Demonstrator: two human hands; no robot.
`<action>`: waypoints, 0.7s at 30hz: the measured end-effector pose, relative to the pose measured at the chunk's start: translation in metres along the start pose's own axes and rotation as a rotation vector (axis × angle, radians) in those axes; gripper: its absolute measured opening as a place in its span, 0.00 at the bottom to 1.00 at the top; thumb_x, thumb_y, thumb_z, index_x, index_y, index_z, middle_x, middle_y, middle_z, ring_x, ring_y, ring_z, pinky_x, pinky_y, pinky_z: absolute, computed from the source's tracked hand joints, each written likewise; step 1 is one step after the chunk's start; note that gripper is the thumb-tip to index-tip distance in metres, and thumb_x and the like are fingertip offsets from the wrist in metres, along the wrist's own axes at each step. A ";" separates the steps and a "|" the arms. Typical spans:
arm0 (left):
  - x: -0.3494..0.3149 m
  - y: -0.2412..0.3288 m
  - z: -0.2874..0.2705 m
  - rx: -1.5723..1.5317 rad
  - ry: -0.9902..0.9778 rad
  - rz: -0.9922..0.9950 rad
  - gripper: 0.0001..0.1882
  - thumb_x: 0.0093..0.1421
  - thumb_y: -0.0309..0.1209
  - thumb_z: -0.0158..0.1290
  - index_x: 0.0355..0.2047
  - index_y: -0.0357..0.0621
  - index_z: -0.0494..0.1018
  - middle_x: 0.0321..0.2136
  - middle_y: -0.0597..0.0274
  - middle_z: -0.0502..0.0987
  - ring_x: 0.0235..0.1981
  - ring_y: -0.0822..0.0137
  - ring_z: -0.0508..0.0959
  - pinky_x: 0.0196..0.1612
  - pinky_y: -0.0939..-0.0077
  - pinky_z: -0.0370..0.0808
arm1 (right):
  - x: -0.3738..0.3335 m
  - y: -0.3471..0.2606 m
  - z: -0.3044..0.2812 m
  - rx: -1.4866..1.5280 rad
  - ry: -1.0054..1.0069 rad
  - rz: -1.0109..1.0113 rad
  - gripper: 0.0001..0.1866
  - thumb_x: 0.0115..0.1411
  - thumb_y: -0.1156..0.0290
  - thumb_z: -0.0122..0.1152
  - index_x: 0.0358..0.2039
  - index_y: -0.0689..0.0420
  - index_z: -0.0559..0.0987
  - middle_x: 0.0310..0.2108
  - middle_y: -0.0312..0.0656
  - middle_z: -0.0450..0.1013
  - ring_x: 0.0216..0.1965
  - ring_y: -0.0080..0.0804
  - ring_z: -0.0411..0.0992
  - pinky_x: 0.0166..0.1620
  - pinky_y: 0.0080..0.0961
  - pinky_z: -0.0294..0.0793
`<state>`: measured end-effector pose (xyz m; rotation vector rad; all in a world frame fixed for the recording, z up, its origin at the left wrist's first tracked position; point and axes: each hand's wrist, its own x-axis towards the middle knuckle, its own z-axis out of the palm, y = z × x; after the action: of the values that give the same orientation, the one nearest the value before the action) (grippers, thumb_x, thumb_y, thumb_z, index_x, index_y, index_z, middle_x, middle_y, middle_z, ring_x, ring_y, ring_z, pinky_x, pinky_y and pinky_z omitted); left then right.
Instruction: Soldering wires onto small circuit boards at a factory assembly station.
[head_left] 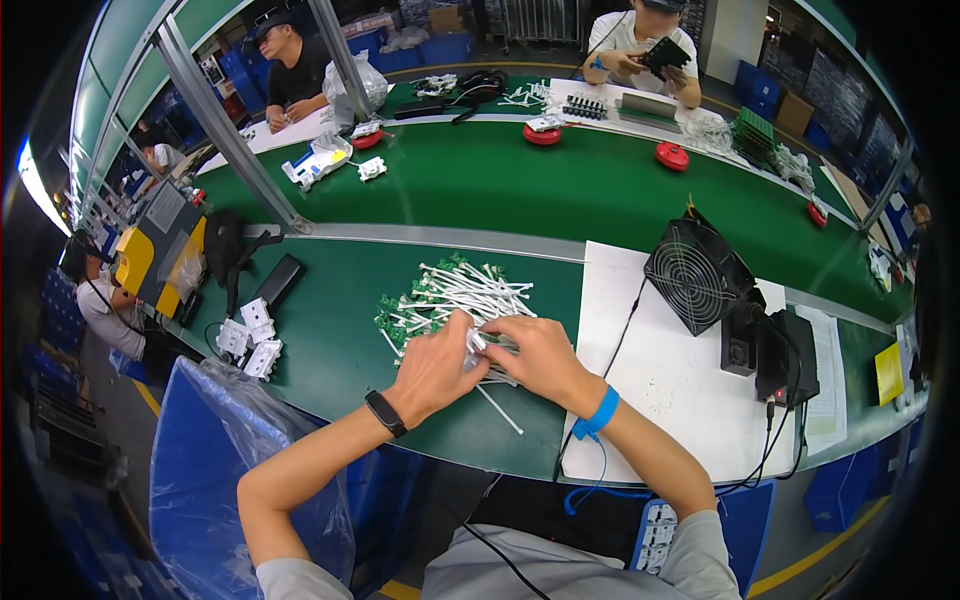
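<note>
White piece [477, 342], long axis and direction unclear, is pinched by left hand [434, 368] and right hand [542, 358].

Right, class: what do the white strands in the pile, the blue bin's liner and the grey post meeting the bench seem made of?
White strands: probably plastic-coated wire, smooth, judging by their even, slender shape.
Liner: thin plastic film, glossy, since it wrinkles and blue shows through.
Grey post: likely bare metal, perhaps aluminium, given its dull sheen.
</note>
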<state>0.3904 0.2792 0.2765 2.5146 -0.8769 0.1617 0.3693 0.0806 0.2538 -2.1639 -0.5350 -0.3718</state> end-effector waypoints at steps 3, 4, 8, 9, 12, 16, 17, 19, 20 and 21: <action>-0.001 0.002 -0.005 -0.015 -0.062 0.062 0.27 0.56 0.38 0.65 0.46 0.40 0.64 0.26 0.47 0.80 0.28 0.43 0.82 0.29 0.53 0.77 | 0.004 0.005 -0.012 0.105 -0.119 0.001 0.14 0.62 0.63 0.68 0.40 0.61 0.84 0.33 0.49 0.83 0.34 0.43 0.82 0.40 0.34 0.79; 0.000 0.003 -0.007 -0.043 -0.099 0.057 0.27 0.56 0.39 0.66 0.47 0.40 0.64 0.26 0.47 0.80 0.28 0.42 0.82 0.29 0.53 0.77 | 0.005 0.006 -0.016 0.206 -0.200 0.059 0.14 0.63 0.63 0.68 0.40 0.62 0.84 0.32 0.47 0.82 0.33 0.38 0.81 0.39 0.32 0.79; 0.003 0.008 -0.013 -0.224 -0.240 -0.027 0.30 0.57 0.41 0.67 0.48 0.39 0.63 0.28 0.44 0.81 0.31 0.41 0.83 0.33 0.53 0.78 | 0.009 0.016 -0.028 0.556 -0.430 0.226 0.16 0.67 0.61 0.66 0.40 0.65 0.84 0.31 0.40 0.82 0.34 0.23 0.76 0.39 0.24 0.76; 0.004 0.009 -0.013 -0.295 -0.276 -0.071 0.31 0.57 0.42 0.67 0.49 0.39 0.63 0.30 0.43 0.81 0.32 0.41 0.83 0.35 0.53 0.79 | 0.010 0.019 -0.030 0.631 -0.463 0.253 0.17 0.69 0.61 0.65 0.41 0.65 0.84 0.31 0.38 0.81 0.34 0.20 0.75 0.39 0.22 0.75; 0.004 0.009 -0.015 -0.370 -0.331 -0.141 0.33 0.58 0.44 0.68 0.51 0.37 0.62 0.36 0.39 0.80 0.38 0.43 0.83 0.41 0.55 0.79 | 0.012 0.026 -0.031 0.675 -0.486 0.375 0.17 0.70 0.62 0.63 0.44 0.66 0.85 0.34 0.37 0.82 0.36 0.18 0.75 0.42 0.21 0.75; 0.004 0.006 -0.014 -0.455 -0.383 -0.188 0.35 0.57 0.45 0.69 0.53 0.37 0.62 0.41 0.39 0.79 0.41 0.47 0.83 0.44 0.57 0.78 | 0.010 0.031 -0.031 0.736 -0.516 0.365 0.17 0.70 0.64 0.62 0.47 0.66 0.85 0.35 0.36 0.82 0.37 0.18 0.74 0.43 0.20 0.74; 0.004 0.006 -0.013 -0.462 -0.388 -0.195 0.36 0.57 0.45 0.69 0.53 0.37 0.62 0.41 0.39 0.79 0.42 0.47 0.83 0.44 0.57 0.78 | 0.010 0.031 -0.031 0.751 -0.520 0.372 0.16 0.71 0.64 0.62 0.46 0.66 0.85 0.35 0.35 0.81 0.37 0.18 0.74 0.43 0.20 0.74; 0.003 0.005 -0.013 -0.462 -0.399 -0.200 0.36 0.57 0.45 0.69 0.53 0.37 0.62 0.40 0.39 0.79 0.42 0.47 0.83 0.44 0.57 0.78 | 0.009 0.032 -0.030 0.793 -0.548 0.410 0.16 0.71 0.64 0.62 0.45 0.65 0.85 0.34 0.34 0.81 0.37 0.17 0.74 0.43 0.19 0.74; 0.003 0.005 -0.013 -0.456 -0.403 -0.199 0.36 0.57 0.45 0.69 0.53 0.37 0.62 0.40 0.39 0.79 0.41 0.47 0.83 0.44 0.57 0.78 | 0.010 0.032 -0.030 0.820 -0.573 0.441 0.15 0.71 0.64 0.62 0.45 0.65 0.85 0.34 0.34 0.80 0.38 0.17 0.74 0.43 0.19 0.74; 0.003 0.005 -0.014 -0.456 -0.410 -0.203 0.36 0.57 0.45 0.69 0.53 0.37 0.62 0.40 0.39 0.79 0.41 0.46 0.83 0.44 0.57 0.78 | 0.010 0.032 -0.029 0.846 -0.598 0.471 0.15 0.71 0.64 0.62 0.44 0.64 0.84 0.34 0.34 0.80 0.38 0.16 0.74 0.43 0.19 0.74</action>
<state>0.3906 0.2807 0.2914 2.2068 -0.6987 -0.5742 0.3916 0.0419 0.2535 -1.4568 -0.3764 0.6758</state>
